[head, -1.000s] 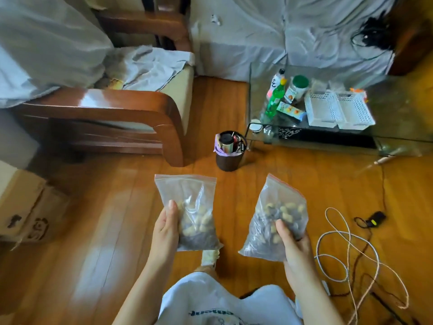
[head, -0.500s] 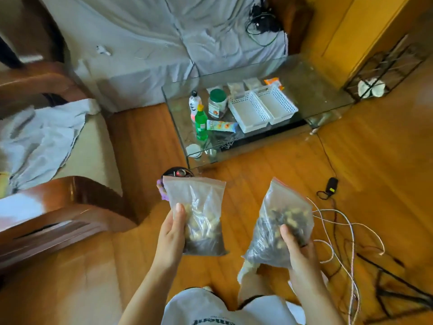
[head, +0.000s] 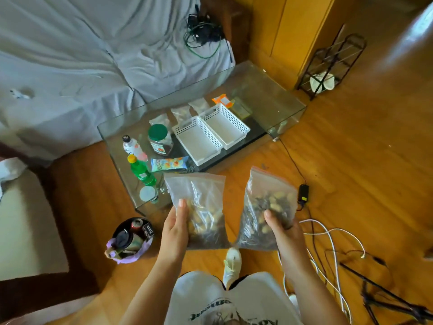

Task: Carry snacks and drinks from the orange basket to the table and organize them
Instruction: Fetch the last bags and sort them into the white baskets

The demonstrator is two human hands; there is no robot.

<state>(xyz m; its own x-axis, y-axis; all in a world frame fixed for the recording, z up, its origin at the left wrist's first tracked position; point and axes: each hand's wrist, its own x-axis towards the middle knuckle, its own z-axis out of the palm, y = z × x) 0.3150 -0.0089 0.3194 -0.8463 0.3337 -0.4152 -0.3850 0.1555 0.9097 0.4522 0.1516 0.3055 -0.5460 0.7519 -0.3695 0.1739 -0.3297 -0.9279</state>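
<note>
Head view: the left hand (head: pixel 174 227) holds a clear snack bag (head: pixel 199 207) by its lower part, thumb on the front, grip closed around it. The right hand (head: pixel 282 227) grips a second bag (head: pixel 264 207) the same way. Both bags hang in the air just before the glass bench (head: pixel 269 90). On the bench stand two bottles (head: pixel 140 170), a jar (head: pixel 160 139), a packet (head: pixel 168 164) and two white trays (head: pixel 210 134).
</note>
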